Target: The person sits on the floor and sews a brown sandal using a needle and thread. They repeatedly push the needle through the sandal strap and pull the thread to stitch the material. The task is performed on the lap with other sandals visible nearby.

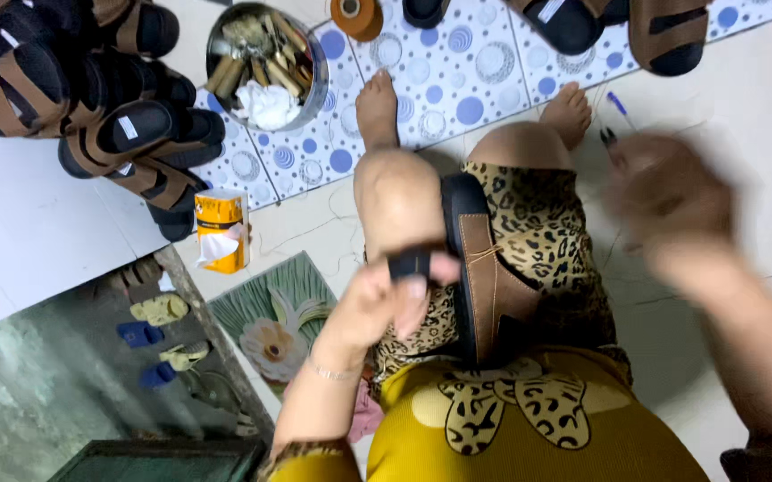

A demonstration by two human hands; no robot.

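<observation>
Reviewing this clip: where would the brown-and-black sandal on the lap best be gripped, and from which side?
Probably at the sandal's black sole edge near the knee, from the person's left. The left hand already pinches the black strap end there; the brown upper faces up. The right hand is blurred, off to the side.

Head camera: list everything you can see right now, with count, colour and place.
sandal on lap: one, brown and black, between the knees
sandal pile: several, brown and black, upper left floor
more sandals: a few, top right, cut off by the edge
metal bowl: one, silver, holds small tools and a white cloth
tape roll: one, orange, top centre
tissue pack: one, yellow, on floor
dotted mat: white with blue dots
pen: one, blue, right floor
left hand: grips black strap
right hand: blurred, raised right
</observation>
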